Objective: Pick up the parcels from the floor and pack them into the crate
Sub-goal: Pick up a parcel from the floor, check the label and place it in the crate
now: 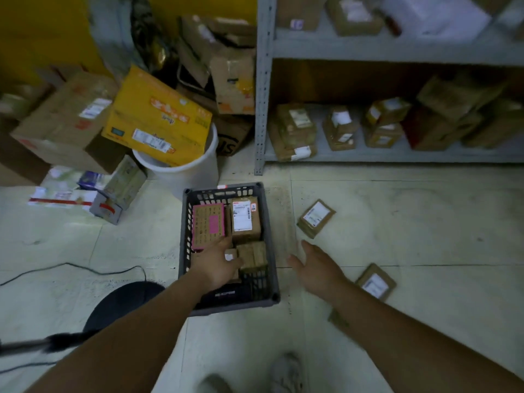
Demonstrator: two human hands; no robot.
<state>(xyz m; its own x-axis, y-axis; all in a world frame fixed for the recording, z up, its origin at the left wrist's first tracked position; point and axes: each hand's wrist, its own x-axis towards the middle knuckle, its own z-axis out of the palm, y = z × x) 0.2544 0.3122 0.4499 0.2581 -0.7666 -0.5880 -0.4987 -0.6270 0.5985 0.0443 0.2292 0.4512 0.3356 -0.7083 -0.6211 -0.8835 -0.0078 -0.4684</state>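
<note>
- You are standing in a parcel storeroom, the kind a courier pick-up point is keeping.
- A grey metal shelving rack (265, 109) is running along your right, its shelves carrying rows of small cardboard boxes (295, 126) with white shipping labels.
- Larger cartons (65, 123) are piling up against the yellow wall (42, 29) on your left, a yellow box (158, 120) leaning in a white bucket (184, 173).
- Labelled parcels (316, 218) are lying on the pale tiled floor (419, 222), and more are sitting in a dark plastic crate (218, 195).

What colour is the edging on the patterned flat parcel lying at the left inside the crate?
Pink, around the brown patterned cardboard parcel; the head view shows it.
</note>
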